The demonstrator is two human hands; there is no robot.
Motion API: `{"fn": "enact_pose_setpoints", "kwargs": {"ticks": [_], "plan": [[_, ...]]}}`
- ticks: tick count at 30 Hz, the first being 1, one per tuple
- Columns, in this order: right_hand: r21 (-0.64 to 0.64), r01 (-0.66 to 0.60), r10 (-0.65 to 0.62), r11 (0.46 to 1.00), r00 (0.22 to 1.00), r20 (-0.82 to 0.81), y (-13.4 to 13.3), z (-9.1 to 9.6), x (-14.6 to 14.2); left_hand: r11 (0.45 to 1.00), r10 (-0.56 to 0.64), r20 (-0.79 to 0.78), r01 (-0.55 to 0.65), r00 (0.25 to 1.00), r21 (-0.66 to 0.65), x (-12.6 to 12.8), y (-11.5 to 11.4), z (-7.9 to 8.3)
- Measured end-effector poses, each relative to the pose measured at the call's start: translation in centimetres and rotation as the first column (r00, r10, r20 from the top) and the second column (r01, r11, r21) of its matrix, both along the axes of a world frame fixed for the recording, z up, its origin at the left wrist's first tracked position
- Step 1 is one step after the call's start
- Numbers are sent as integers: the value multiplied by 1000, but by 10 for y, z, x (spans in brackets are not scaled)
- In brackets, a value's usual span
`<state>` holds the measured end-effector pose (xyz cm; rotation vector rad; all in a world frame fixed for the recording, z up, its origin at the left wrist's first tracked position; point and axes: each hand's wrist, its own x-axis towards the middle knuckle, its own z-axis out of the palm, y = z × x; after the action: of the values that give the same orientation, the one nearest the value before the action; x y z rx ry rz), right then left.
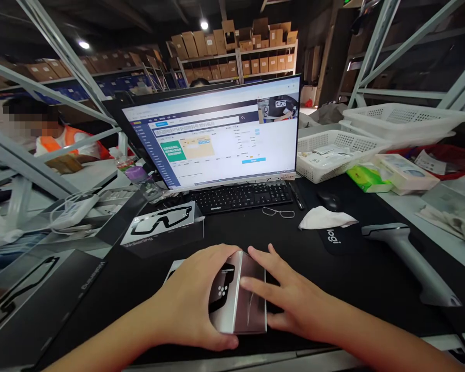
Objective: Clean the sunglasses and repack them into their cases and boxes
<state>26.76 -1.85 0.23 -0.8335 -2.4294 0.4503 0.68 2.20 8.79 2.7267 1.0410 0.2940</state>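
Observation:
A small silver box with a black printed face lies on the black desk mat close to the front edge. My left hand wraps round its left side, thumb under the near corner. From the right, my right hand rests on it with fingers stretched across the top. A grey box with a glasses picture lies just behind my left hand.
Behind stand a monitor and a keyboard. A wire lens frame, a white cloth, a mouse and a barcode scanner lie to the right. White baskets sit beyond. A person in an orange vest sits far left.

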Motion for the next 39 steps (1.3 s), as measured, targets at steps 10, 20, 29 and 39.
{"fn": "enact_pose_setpoints", "kwargs": {"ticks": [10,20,29,39], "plan": [[-24,50,-54,998,963,-264,4,-12,-13,812,-65,432,-203,900,547,-12,-27,-67],[240,74,-39,968,988,-150,5,-22,-7,977,-204,-12,204,979,64,-10,4,-15],[186,204,-206,961,979,-9,-6,2,-1,951,-247,20,246,969,-187,16,32,-2],[160,140,-154,977,985,79,-12,11,3,959,-254,-42,245,966,-144,26,22,2]]}}
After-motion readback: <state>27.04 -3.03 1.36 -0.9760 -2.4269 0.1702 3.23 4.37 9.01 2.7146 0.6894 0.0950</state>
